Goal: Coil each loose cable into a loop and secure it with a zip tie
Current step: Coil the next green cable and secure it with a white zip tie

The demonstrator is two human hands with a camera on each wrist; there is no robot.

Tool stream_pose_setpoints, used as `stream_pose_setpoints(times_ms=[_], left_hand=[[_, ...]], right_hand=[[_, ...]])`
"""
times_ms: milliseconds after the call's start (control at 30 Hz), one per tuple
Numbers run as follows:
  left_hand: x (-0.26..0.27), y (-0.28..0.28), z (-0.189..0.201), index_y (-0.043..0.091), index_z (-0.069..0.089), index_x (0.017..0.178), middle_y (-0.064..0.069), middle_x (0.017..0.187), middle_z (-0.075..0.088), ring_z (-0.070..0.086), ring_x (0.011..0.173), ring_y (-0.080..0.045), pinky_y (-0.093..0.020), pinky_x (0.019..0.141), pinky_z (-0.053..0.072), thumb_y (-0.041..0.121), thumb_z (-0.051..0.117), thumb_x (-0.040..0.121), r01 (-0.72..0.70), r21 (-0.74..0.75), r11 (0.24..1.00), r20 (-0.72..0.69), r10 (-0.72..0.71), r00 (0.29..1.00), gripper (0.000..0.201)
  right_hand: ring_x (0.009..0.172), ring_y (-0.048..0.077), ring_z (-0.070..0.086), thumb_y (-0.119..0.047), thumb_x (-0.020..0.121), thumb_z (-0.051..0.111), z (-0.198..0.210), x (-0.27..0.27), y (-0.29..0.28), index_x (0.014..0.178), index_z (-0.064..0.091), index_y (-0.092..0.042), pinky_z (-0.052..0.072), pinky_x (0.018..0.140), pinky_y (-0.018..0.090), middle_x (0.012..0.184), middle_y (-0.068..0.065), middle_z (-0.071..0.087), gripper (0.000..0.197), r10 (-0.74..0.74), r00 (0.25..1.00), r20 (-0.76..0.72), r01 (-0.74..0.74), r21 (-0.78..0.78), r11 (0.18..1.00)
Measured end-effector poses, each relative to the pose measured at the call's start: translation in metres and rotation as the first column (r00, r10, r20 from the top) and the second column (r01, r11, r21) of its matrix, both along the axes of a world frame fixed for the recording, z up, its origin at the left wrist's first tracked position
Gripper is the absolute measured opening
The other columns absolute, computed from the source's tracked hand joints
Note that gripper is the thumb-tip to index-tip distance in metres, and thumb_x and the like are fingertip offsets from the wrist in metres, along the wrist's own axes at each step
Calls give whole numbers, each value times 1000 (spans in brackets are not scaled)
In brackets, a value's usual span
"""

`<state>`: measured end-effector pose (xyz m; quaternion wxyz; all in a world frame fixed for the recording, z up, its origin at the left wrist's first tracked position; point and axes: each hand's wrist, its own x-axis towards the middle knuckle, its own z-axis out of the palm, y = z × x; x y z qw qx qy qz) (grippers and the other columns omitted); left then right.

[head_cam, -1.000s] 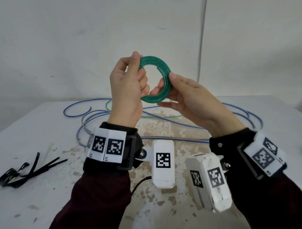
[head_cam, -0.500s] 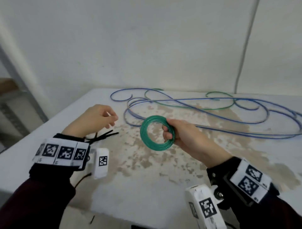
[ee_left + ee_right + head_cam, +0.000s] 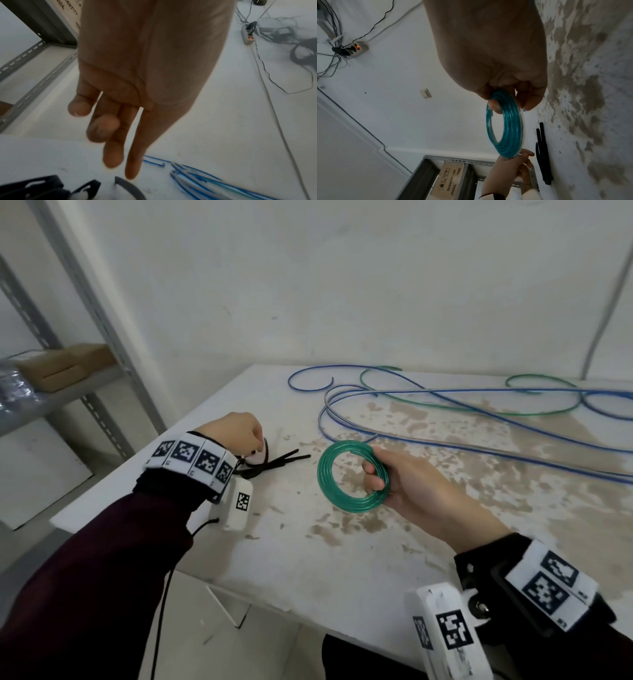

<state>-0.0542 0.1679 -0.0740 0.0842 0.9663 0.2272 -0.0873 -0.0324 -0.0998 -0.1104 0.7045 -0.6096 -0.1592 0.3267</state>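
Springy green plastic cable coil [image 3: 352, 477] stays pinched in my right hand [image 3: 411, 491]; my left hand [image 3: 236, 436] reaches, fingers loose, for black zip ties [image 3: 274, 465] near the counter's left edge.

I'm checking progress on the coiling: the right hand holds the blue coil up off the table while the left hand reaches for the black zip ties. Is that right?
Not quite: the coil in the right hand is green, as the head view shows. The rest stands: it is off the table, and the left hand is at the black zip ties.
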Motion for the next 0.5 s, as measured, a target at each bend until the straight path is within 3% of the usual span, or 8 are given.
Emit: stream_pose_setpoints(times_ms=[67,200,300,500], left_hand=[[4,0,-2,18,68,83,-3,81,64,62,87,-23,-26,70,45,5,58,84,9,29,1000,-36,-8,999,16],[9,0,-9,19,70,78,-3,75,69,67,82,-26,-29,71,53,12,69,70,22,119,993,-106,-9,994,10],[12,0,-12,17,70,75,-5,77,71,68,79,-28,-26,66,51,11,67,69,35,140,990,-97,-22,995,8],[16,-1,-7,10,71,80,-11,83,67,65,80,-32,-33,71,53,10,68,75,54,158,986,-29,-50,998,6]], right_hand=[[47,11,34,-25,104,27,0,0,-2,72,46,-12,29,56,26,51,-3,40,40,9,1000,10,-9,-10,1000],[49,11,34,-26,104,28,1,1,-4,73,46,-12,30,57,26,51,-3,40,39,8,1000,24,-7,-25,1000],[48,10,36,-27,104,28,1,1,-5,73,47,-12,31,58,25,51,-3,41,39,21,999,39,-20,-20,1000],[49,9,36,-27,104,27,1,1,-7,74,47,-13,31,61,26,52,-5,42,39,40,996,75,-38,-31,999]])
